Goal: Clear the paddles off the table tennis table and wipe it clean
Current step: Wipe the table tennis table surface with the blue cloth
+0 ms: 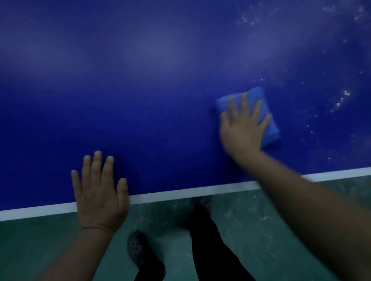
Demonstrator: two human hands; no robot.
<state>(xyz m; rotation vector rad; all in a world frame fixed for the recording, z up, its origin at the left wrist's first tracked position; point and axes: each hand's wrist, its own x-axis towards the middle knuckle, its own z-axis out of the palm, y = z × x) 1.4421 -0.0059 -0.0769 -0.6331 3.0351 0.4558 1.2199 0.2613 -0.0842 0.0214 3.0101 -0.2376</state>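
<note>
The blue table tennis table [148,74] fills the upper view, with a white line along its near edge and left edge. My right hand [242,126] presses flat with spread fingers on a folded blue cloth [267,116] lying on the table right of centre. My left hand [99,190] rests flat, fingers straight, on the table's near edge. White dusty smears [343,97] cover the table to the right of the cloth. No paddles are in view.
Below the table edge lies a green floor [30,252] with pale scuffs. My legs in dark trousers and a grey perforated shoe [135,248] stand close to the table.
</note>
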